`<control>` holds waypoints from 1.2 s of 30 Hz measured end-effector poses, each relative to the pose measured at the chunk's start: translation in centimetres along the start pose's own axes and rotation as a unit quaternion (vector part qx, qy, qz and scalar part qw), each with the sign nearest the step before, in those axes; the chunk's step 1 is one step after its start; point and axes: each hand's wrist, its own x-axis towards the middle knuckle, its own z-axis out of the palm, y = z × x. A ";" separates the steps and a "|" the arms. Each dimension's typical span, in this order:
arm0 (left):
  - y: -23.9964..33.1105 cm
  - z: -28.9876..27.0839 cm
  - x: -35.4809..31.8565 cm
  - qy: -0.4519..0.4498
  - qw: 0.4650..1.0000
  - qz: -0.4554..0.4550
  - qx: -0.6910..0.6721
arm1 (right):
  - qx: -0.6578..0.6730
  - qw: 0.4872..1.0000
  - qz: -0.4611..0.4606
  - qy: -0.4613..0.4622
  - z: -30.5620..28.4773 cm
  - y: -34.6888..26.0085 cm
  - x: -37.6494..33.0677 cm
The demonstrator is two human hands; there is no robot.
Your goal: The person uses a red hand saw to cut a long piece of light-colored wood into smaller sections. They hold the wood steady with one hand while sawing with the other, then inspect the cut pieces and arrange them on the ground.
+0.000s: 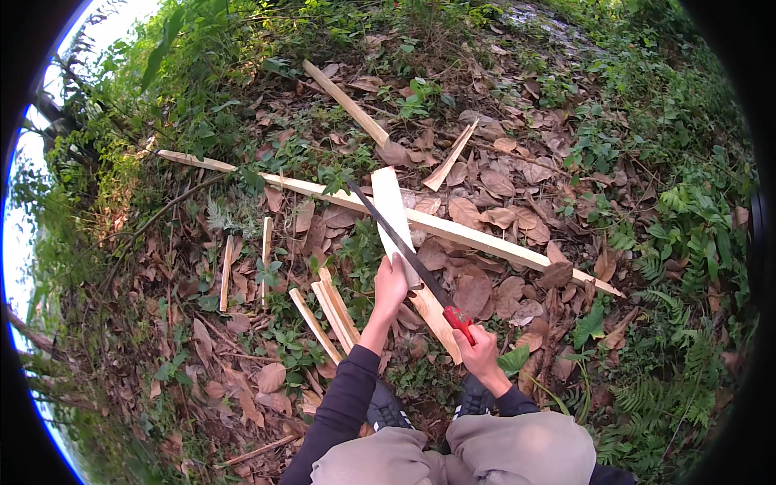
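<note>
My left hand [390,284] is closed round the lower part of a pale flat board [390,198], thumb on top. The board slants upward over a long strip of wood [477,239] lying on the ground. In my right hand [480,350] is the red handle of a saw [412,257], its long, dark blade running up and left across the board. Its teeth are too small to make out. Below the blade, another pale piece of wood [436,322] shows; whether it joins the board cannot be told.
Split wood pieces [335,311] lie left of my left hand, with two thin sticks [266,257] farther left. A short plank [347,103] and a split offcut [450,158] rest farther away. Dry leaves [497,217] and green plants surround my shoes [390,408].
</note>
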 end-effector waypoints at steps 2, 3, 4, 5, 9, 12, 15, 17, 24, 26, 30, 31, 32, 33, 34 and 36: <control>-0.4 -0.9 0.5 -0.002 0.999 0.039 0.002 | -0.001 0.997 -0.074 0.006 -0.4 -0.1 0.1; -1.2 -1.5 1.1 0.000 0.998 0.059 0.002 | 0.000 0.994 -0.113 0.007 -0.3 -0.5 0.3; -1.9 -2.1 1.8 0.000 0.998 0.054 -0.010 | 0.000 0.993 -0.121 0.002 -0.2 -1.0 0.3; -1.6 -1.9 1.8 -0.007 0.999 0.047 -0.019 | -0.004 0.992 -0.124 0.002 -0.5 -1.3 0.4; 1.3 -2.1 0.2 -0.010 0.999 0.044 -0.004 | -0.028 0.991 -0.128 -0.020 -0.8 -1.3 1.0; 1.0 -3.0 0.6 -0.009 0.999 0.037 0.002 | -0.036 0.987 -0.153 -0.019 -0.6 -1.5 1.6; 1.5 -4.2 1.4 -0.033 0.999 0.029 -0.030 | -0.030 0.988 -0.145 -0.032 -1.6 -2.5 0.7; 1.8 -4.4 1.4 -0.034 0.997 0.039 -0.050 | -0.028 0.990 -0.134 -0.038 -2.2 -2.6 0.0; 0.4 -5.1 2.7 -0.029 0.989 0.032 -0.138 | -0.033 0.984 -0.171 -0.048 -1.0 -2.1 2.1; 0.4 -5.5 3.1 -0.009 0.995 0.038 -0.090 | -0.031 0.985 -0.162 -0.048 -1.6 -2.5 1.0; -1.4 -5.0 3.5 -0.016 0.998 0.029 -0.053 | -0.040 0.985 -0.168 -0.027 -1.0 -1.9 0.7; -0.8 -4.4 2.7 -0.036 0.999 0.021 -0.032 | -0.046 0.985 -0.167 -0.025 -1.0 -1.8 1.2; -0.7 -4.7 2.1 -0.032 0.998 0.035 0.048 | -0.044 0.984 -0.171 -0.027 -0.6 -2.1 2.1; 0.1 -4.4 1.4 -0.039 0.999 0.018 -0.006 | -0.047 0.984 -0.169 -0.024 -0.5 -2.4 2.6; 1.0 -4.1 0.8 -0.046 0.997 -0.001 -0.059 | -0.039 0.982 -0.182 -0.010 -0.5 -2.5 3.1; 1.0 -5.0 1.8 -0.038 0.993 0.000 -0.110 | -0.046 0.981 -0.186 -0.027 -0.7 -2.5 2.9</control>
